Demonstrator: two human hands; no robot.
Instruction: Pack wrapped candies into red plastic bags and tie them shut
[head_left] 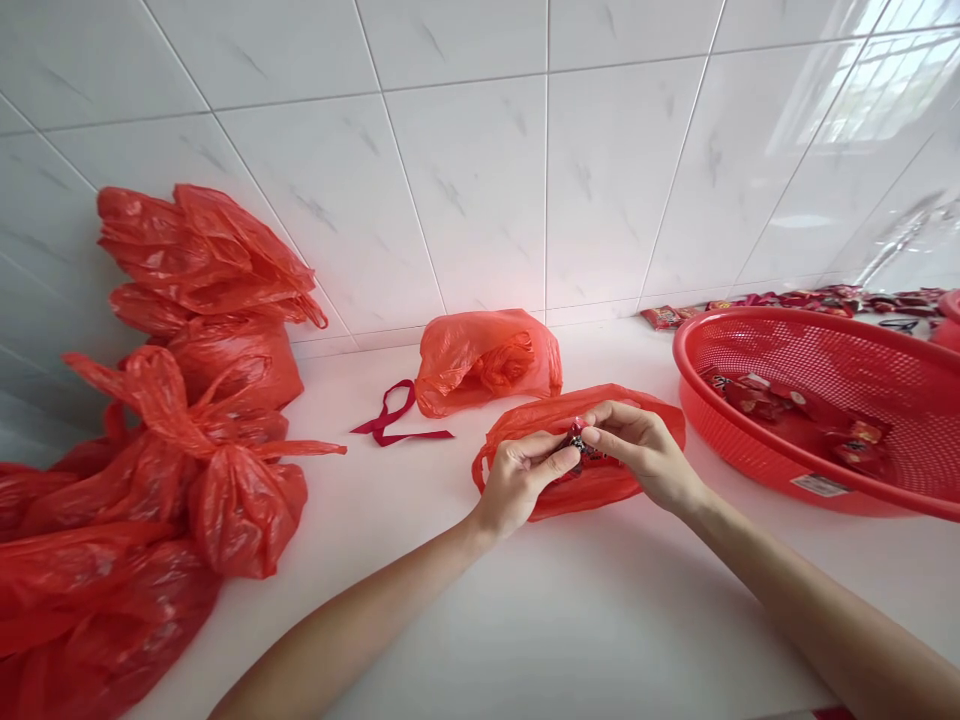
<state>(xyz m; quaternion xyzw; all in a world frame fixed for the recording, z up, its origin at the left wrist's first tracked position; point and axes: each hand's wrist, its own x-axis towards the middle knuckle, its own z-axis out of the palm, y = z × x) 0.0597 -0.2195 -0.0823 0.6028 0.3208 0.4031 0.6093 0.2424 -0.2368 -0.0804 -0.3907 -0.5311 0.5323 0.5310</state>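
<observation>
Both hands meet over an open red plastic bag (645, 412) lying on the white counter. Between them is a small dark red printed packet (576, 437). My left hand (521, 478) pinches it from the left with thumb and fingers. From the right, my right hand (637, 445) pinches its upper end. Other dark printed pieces show inside the bag below, partly covered by the fingers. Behind this bag sits another red plastic bag (487, 362), crumpled, with its mouth toward me.
Tied, filled red bags (247, 500) are piled at the left. A dark red ribbon (394, 425) lies left of centre. At right stands a red mesh basket (780, 480) holding several packets (757, 395). More packets (810, 298) line the tiled wall (480, 200).
</observation>
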